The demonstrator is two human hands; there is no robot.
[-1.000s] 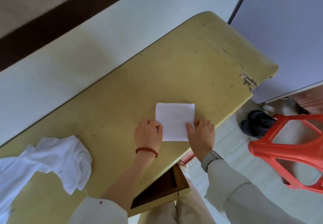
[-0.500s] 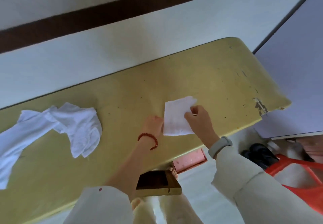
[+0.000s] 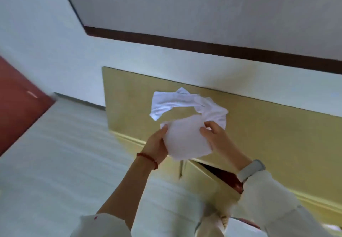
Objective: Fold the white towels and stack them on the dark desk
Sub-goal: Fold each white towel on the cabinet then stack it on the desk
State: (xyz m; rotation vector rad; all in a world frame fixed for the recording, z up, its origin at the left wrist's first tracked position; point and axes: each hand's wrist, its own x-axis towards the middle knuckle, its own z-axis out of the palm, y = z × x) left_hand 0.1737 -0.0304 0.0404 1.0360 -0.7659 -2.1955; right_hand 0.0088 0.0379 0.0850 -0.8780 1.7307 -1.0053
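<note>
Folded towel (image 3: 186,140) gripped by both my hands, left (image 3: 157,144) and right (image 3: 215,136), above desk's (image 3: 277,135) near edge, unstacked; crumpled towel (image 3: 185,102) by far edge unfolded.

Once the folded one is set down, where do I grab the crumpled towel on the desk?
Take the crumpled towel by its free left end, coming from the left: that strip lies flat and exposed, while its bunched right end sits behind the folded towel and right hand.
</note>
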